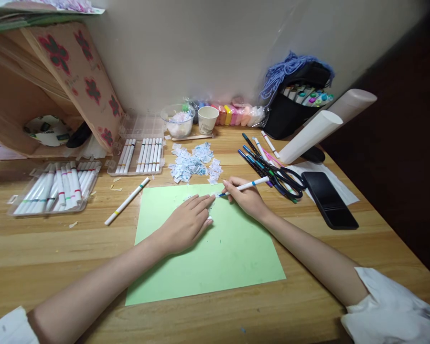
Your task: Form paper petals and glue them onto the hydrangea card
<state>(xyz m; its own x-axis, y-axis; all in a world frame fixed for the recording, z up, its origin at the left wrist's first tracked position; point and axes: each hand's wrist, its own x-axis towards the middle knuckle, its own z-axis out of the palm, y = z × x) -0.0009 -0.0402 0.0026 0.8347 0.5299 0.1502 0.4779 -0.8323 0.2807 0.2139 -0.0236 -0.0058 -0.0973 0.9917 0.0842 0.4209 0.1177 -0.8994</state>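
White sleeves [390,306] framed the worktop [186,327]. The left hand [186,222] lay flat, fingers slightly spread, over paper scraps [217,194] on the green sheet [218,260]; the right hand [247,198] pinched a blue-tipped marker [252,184], apparently colouring one. Another stroke needed steadiness.

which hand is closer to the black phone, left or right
Right. The right hand, holding a white marker, is to the left of the phone; the left hand lies farther left, on the green paper.
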